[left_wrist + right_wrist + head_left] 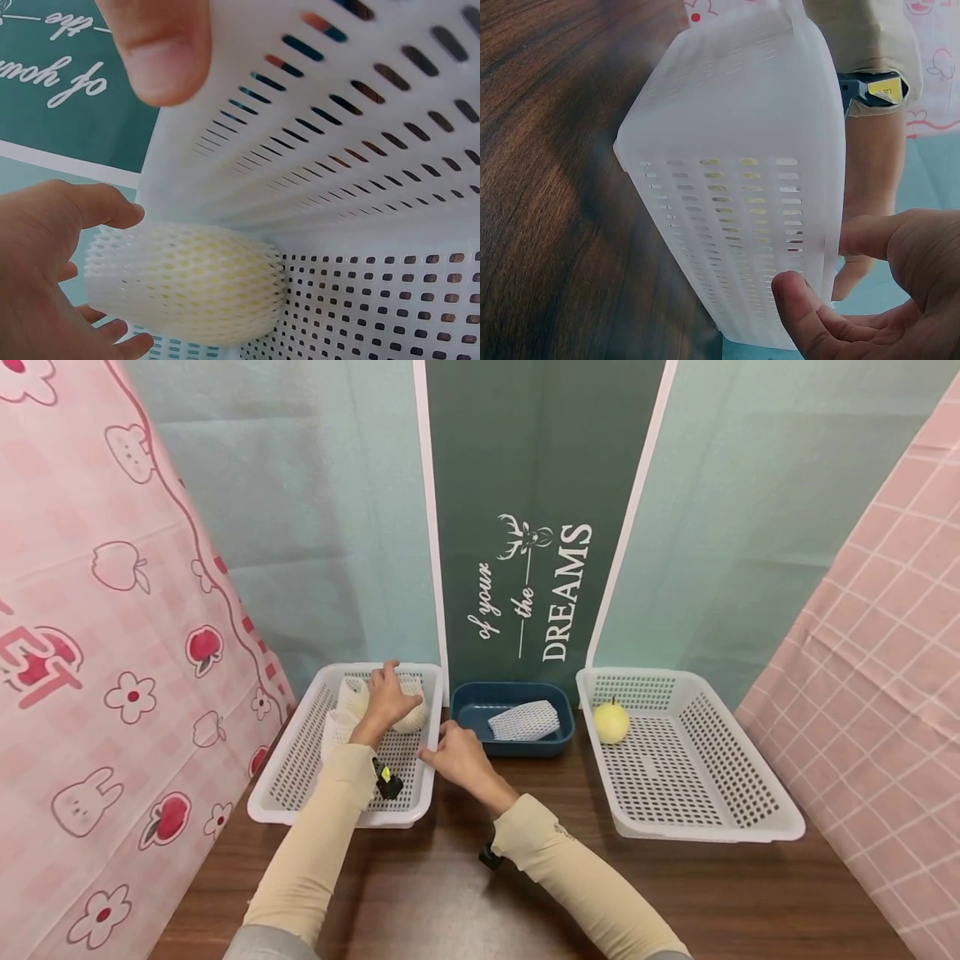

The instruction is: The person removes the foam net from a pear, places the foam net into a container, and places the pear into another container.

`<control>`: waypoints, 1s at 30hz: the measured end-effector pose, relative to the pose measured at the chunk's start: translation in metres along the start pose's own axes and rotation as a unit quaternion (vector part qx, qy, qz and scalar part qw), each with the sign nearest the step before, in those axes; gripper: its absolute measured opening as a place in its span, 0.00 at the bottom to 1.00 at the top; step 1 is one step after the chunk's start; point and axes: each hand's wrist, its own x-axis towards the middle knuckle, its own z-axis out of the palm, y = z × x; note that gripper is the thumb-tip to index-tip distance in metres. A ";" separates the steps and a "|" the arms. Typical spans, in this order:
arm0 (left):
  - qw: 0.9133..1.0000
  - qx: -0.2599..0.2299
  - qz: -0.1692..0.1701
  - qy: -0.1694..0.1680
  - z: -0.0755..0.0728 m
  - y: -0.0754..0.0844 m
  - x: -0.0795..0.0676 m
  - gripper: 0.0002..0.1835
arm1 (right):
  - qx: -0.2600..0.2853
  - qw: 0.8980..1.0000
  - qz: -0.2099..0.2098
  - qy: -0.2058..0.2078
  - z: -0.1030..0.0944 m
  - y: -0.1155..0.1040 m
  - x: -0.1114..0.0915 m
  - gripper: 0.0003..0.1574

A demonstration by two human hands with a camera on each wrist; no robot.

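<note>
In the left white basket (270, 777), my left hand (386, 697) reaches in over a yellow pear in a white foam net (187, 281). Its thumb and fingers are spread around the net's near end, with a gap visible between them in the left wrist view. My right hand (463, 758) is at the same basket's right rim, the thumb over the rim and a fingertip (791, 289) against the outer wall. More netted fruit (341, 727) lies left of my left wrist, partly hidden by the arm.
A dark blue tray (472, 747) holds an empty foam net (525, 721) between the baskets. The right white basket (705, 835) holds one bare yellow pear (611, 723). All stand on a brown wooden table (450, 893), with hanging cloths behind and at both sides.
</note>
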 end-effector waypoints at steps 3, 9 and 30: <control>1.000 -0.012 -0.007 -0.002 0.001 -0.003 0.001 0.50 | 0.001 1.000 -0.003 0.005 0.000 0.001 0.000 0.31; 0.999 -0.016 -0.027 -0.011 0.006 -0.014 0.001 0.52 | 0.008 1.000 -0.004 0.008 0.003 0.001 -0.004 0.28; 0.997 -0.017 -0.058 -0.043 0.012 -0.025 0.001 0.56 | 0.089 0.996 0.024 -0.010 0.003 -0.004 -0.003 0.25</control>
